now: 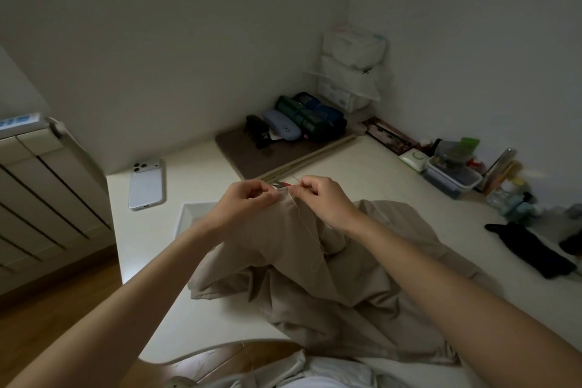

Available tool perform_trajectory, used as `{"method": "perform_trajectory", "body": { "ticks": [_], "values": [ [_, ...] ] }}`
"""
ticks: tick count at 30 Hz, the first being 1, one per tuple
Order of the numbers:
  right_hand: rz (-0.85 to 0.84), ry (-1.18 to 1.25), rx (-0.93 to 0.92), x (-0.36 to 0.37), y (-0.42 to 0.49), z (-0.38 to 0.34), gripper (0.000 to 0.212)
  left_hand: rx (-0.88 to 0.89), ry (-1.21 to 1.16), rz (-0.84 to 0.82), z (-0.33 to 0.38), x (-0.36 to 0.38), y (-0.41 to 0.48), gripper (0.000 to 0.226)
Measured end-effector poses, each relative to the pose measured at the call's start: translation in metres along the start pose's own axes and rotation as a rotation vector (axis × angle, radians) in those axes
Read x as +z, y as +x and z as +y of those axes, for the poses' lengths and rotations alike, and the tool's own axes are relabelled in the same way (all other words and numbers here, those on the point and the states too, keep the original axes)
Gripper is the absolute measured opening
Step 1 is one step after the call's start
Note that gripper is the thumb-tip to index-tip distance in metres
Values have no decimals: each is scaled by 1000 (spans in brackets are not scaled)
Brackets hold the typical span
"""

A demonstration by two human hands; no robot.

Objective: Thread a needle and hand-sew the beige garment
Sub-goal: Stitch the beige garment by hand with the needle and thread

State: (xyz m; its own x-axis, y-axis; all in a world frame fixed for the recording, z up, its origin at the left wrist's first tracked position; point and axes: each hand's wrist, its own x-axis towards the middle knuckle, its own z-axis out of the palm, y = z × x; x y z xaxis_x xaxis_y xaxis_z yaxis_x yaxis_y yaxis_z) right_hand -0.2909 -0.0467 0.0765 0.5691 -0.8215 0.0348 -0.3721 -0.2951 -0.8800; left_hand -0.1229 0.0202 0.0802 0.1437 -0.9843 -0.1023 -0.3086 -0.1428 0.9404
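The beige garment [293, 264] lies bunched on the white table [204, 309], with one edge lifted toward me. My left hand [248, 198] pinches that raised edge from the left. My right hand [318, 195] pinches at the same edge from the right, fingers curled; a thin needle tip seems to stick up above them. A pale thread [310, 230] trails down from my right fingers across the cloth. Behind the hands, part of a red-handled tool [283, 185] shows on the table.
A white phone [146, 183] lies face down at the left. A brown mat [267, 154] holds cases and rolled cloths at the back. Containers and bottles [453, 178] line the right wall. A dark cloth [532, 250] lies at the right. A radiator [41, 198] stands left.
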Motion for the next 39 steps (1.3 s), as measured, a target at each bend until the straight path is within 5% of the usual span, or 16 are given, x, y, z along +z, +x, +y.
{"method": "perform_trajectory", "body": {
  "ticks": [4,12,16,39],
  "values": [
    [47,-78,-12,0,-1,0,18,15,19,35,-3,0,1,17],
    [148,-75,-134,1,-9,-1,27,20,8,56,-4,-3,1,14],
    [105,-94,-166,4,-14,0,7,35,-18,66,-3,-5,1,10],
    [79,-201,-109,20,-11,-9,7,229,205,168,-4,3,0,2]
  ]
}}
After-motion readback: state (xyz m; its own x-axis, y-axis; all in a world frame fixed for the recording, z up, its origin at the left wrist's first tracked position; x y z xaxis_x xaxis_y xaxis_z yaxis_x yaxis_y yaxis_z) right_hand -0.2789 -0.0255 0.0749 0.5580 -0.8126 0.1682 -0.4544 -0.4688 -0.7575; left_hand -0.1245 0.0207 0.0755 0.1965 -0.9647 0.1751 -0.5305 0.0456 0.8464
